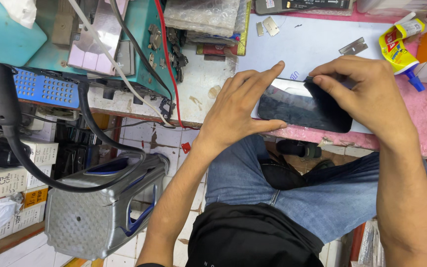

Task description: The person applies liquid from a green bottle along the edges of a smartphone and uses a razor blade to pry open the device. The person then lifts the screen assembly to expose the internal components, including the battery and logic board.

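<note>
A: Hands?
B: Left hand [243,106] is spread, fingertips pressed on the left end of the dark phone [300,106]. Right hand [366,89] is curled, a corner of the phone's black film pinched at its upper edge.
A: Phone location?
B: Centre-right of frame, laid flat at the tabletop [421,106] edge.
A: Containers?
B: Yellow squeeze pouch with blue nozzle [399,49] seen upper right, contents hidden.
A: Surroundings?
B: Razor blades [353,47] are seen above the phone, a grey stool [100,210] lower left, stacked boxes [6,180] far left.

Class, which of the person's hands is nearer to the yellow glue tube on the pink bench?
Right. The right hand rests on the phone, just below-left of the glue tube; the left hand is farther off, at the phone's other end.
</note>
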